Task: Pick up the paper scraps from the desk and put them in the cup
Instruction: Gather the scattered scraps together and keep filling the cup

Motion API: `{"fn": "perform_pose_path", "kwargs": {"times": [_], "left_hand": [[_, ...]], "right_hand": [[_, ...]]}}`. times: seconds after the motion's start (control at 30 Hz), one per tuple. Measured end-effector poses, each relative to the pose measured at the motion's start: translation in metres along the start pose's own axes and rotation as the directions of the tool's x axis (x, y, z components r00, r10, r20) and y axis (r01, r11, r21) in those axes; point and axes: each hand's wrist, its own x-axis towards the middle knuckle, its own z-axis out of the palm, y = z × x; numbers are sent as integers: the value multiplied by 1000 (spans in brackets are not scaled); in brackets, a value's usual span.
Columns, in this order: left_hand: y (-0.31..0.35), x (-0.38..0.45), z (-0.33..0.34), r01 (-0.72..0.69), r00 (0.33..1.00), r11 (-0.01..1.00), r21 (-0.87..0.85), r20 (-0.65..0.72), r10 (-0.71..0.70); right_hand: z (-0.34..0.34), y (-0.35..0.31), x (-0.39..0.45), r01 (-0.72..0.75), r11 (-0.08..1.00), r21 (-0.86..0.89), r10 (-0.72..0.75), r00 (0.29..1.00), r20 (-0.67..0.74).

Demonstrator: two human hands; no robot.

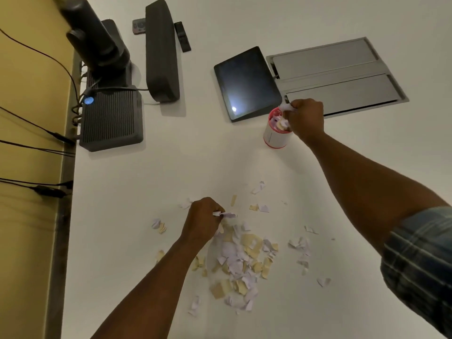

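Observation:
A heap of white and tan paper scraps (242,263) lies on the white desk (195,162), with loose bits scattered around it. My left hand (203,220) rests at the heap's upper left edge, fingers pinched on a few white scraps (226,214). A white cup with a red rim and base (275,135) stands farther back to the right and holds scraps. My right hand (307,117) is over the cup's mouth, closed on a bunch of scraps (286,108), some of them at the rim.
A dark tablet (247,84) lies just behind the cup, beside a grey metal cable hatch (337,77). At the back left stand a black ribbed box (111,118), a dark speaker bar (161,50), a camera device and cables along the yellow wall.

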Motion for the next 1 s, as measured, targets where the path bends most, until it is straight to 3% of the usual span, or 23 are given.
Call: {"fn": "perform_pose_path", "kwargs": {"times": [0.17, 0.37, 0.63, 0.8, 1.0], "left_hand": [[-1, 3, -1, -29, 999, 999, 25, -23, 29], [4, 1, 2, -29, 998, 999, 29, -56, 31], [10, 4, -1, -91, 994, 991, 99, -59, 97], [13, 5, 0, -52, 995, 997, 51, -79, 56], [19, 5, 2, -71, 994, 997, 28, -81, 73]], "right_hand": [[25, -5, 22, 177, 878, -446, -38, 952, 303], [45, -14, 38, 94, 795, -599, 162, 919, 359], [46, -13, 47, 223, 713, -665, 180, 858, 481], [29, -14, 53, 240, 792, -562, 127, 835, 536], [4, -14, 54, 335, 789, -515, 9, 833, 554]]}}
